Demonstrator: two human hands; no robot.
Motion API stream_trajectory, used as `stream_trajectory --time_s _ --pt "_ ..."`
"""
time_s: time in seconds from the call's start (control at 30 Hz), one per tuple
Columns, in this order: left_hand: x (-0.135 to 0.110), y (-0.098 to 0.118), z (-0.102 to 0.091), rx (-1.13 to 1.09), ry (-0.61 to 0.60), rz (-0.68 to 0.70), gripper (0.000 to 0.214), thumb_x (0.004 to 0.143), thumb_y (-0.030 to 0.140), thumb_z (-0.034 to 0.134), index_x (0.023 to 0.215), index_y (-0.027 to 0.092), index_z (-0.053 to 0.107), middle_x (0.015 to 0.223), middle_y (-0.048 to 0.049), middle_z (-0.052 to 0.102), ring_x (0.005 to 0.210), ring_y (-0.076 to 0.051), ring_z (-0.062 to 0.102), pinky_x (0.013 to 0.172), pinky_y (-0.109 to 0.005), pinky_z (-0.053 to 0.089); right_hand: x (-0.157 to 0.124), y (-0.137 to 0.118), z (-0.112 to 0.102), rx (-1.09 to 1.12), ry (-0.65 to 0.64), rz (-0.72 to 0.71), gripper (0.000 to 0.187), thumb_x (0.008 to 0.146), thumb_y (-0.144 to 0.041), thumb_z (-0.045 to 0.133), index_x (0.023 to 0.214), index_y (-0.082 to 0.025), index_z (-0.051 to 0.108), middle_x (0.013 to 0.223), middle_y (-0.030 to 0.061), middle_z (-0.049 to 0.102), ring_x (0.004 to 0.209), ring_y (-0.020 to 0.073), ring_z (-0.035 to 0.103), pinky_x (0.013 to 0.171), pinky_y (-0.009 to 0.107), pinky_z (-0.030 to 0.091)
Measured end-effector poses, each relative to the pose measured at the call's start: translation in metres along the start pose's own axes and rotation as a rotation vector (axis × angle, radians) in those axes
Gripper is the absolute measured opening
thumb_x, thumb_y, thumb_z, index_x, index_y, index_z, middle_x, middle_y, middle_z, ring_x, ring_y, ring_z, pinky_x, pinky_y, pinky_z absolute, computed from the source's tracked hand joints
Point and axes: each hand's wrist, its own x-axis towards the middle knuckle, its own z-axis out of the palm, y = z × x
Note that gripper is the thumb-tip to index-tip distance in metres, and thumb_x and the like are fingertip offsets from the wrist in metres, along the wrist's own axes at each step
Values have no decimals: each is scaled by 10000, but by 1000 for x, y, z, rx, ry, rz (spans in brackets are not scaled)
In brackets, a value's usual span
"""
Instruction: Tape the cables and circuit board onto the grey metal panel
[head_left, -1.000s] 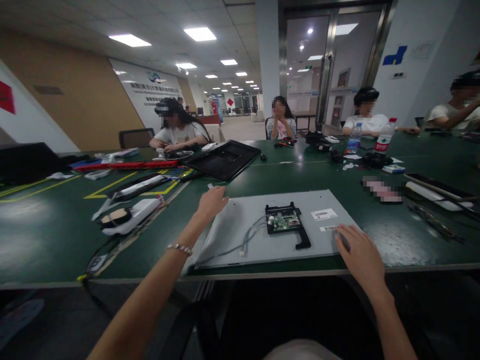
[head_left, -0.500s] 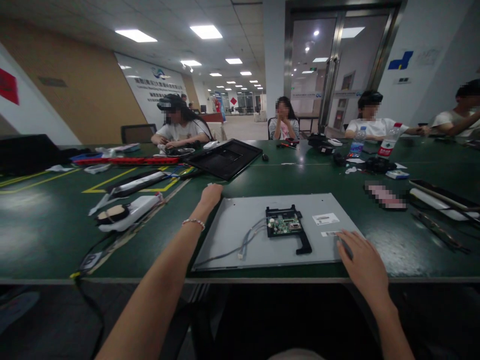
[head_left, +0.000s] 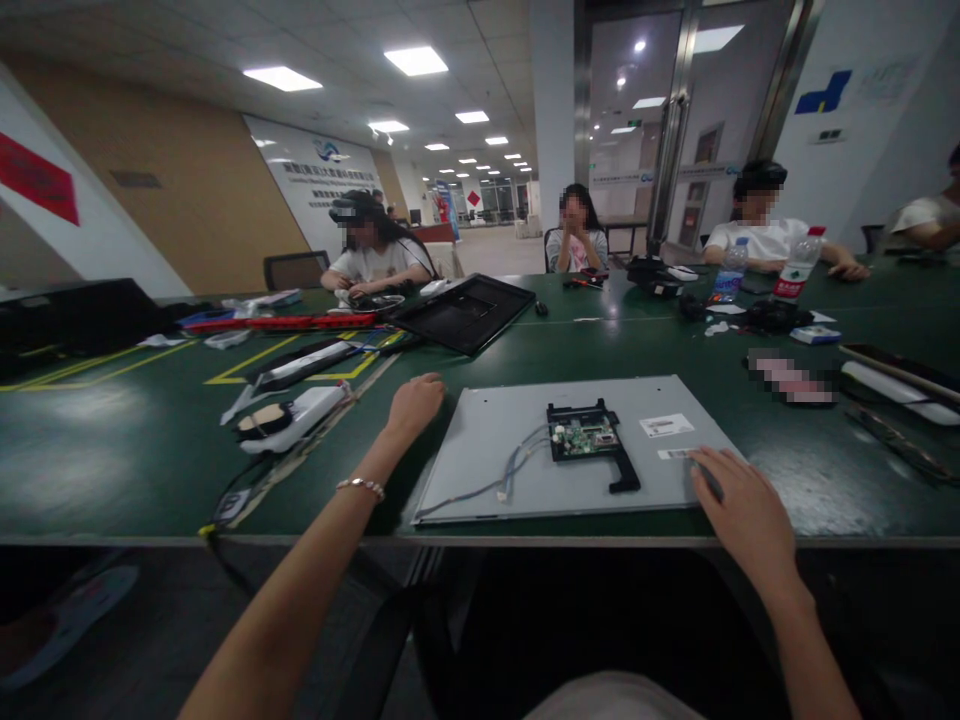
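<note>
A grey metal panel (head_left: 517, 430) lies flat on the green table (head_left: 135, 450) in front of me. A small green circuit board (head_left: 583, 436) in a black bracket sits on it, with thin cables (head_left: 510, 470) running left and two white labels (head_left: 666, 425) to the right. My left hand (head_left: 412, 403) rests at the panel's far left corner with its fingers curled on that corner. My right hand (head_left: 744, 508) lies flat on the panel's near right corner, fingers stretched out. A slim dark shape shows beside its fingers; I cannot make it out.
A white device (head_left: 289, 418) and a cable lie to the left. A black monitor shell (head_left: 465, 312) is behind the panel. Bottles (head_left: 796, 262), black gear and long strips (head_left: 900, 378) sit on the right. Several people sit along the far side of the table.
The panel's left side was raised a second ago and now lies flat. My left hand has slid from on top of the corner to just beside it. The right hand has stayed put.
</note>
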Motion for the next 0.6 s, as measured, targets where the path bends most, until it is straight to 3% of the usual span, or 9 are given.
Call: stream_trajectory --time_s 0.17,0.37,0.5,0.6 --pt "1 34 -6 -32 89 155 365 931 233 383 1030 156 726 1206 -93 661 1109 -222 595 983 -331 451 1 0 -1 5 -2 13 406 955 -364 374 1232 -192 615 1290 84 638 1253 285 509 1032 474 377" --pt "11 120 -8 -129 115 450 343 956 256 411 989 156 736 1046 -109 712 1012 -204 627 948 -330 459 1 0 -2 17 2 7 415 953 -372 372 1242 -190 609 1303 86 629 1260 288 502 1034 472 371" --pt "22 178 -2 -101 80 555 311 945 225 439 954 138 738 1007 -125 714 997 -216 638 900 -326 472 1 -2 -4 15 9 5 415 959 -366 359 1239 -196 614 1283 88 641 1254 290 509 1026 469 373" --pt "28 208 3 -89 52 592 294 932 196 451 946 125 737 1001 -137 711 991 -220 643 884 -325 478 2 -3 -5 14 9 3 409 956 -353 365 1242 -199 615 1286 85 641 1257 289 509 1026 464 373"
